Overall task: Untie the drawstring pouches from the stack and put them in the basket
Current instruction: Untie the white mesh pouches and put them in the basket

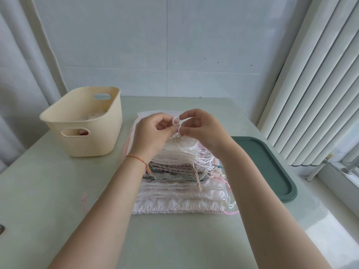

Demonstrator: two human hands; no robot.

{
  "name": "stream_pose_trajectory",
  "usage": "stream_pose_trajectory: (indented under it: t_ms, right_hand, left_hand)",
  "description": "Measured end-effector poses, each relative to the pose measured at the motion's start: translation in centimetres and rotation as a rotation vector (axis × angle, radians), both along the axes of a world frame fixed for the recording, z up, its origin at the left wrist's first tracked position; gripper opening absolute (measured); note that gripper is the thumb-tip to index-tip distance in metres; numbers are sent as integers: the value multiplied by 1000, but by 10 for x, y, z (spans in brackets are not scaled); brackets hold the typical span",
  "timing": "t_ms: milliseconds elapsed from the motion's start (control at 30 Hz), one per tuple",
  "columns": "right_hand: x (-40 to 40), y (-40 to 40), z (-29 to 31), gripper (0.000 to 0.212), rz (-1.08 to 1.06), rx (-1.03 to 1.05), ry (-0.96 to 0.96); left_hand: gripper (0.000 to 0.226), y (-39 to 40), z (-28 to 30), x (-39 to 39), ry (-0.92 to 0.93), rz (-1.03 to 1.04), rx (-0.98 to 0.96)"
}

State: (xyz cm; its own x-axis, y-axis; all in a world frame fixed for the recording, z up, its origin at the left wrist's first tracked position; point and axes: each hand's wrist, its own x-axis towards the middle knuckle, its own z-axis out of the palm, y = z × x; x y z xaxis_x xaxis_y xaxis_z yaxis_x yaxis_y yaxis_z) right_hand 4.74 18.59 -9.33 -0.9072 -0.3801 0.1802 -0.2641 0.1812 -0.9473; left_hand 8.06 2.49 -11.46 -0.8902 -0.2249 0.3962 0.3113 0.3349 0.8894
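A white drawstring cord (176,121) is pinched between both hands above the stack of pouches (182,183) at the counter's (58,191) middle; the left hand (153,133) and right hand (202,129) have fingers curled round its loops, hiding the knot. The top pouch is mostly covered by the hands. The cream basket (83,121) stands left, its contents barely visible. A green tray (272,166) lies right.

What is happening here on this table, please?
A person is working on a knotted white cord, pinching it with the left hand and the right hand above a stack of pale fabric drawstring pouches. The cream plastic basket on the left already holds some fabric. A dark green tray lies on the right.
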Motion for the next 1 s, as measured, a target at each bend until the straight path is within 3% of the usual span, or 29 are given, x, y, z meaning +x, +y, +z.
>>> stream_pose_trajectory:
  t_ms: [133, 400, 567, 700, 867, 1000]
  right_hand:
    - [3, -1, 3, 29, -51, 107, 31]
    - [-3, 5, 7, 22, -340, 190, 136]
    - [-6, 20, 14, 15, -328, 266, 166]
    - [-5, 25, 20, 26, -325, 409, 155]
    - [0, 22, 25, 41, -270, -56, -67]
    - [3, 19, 30, 36, -202, -495, -160]
  left_hand:
    - [2, -2, 6, 5, -119, -32, 9]
    - [10, -1, 6, 4, -193, -21, 81]
    - [9, -5, 3, 1, -195, 16, 82]
    - [14, -7, 2, 1, -199, 50, 80]
    - [11, -5, -2, -2, -216, 75, 75]
    - [10, -4, -5, -6, -226, 83, 53]
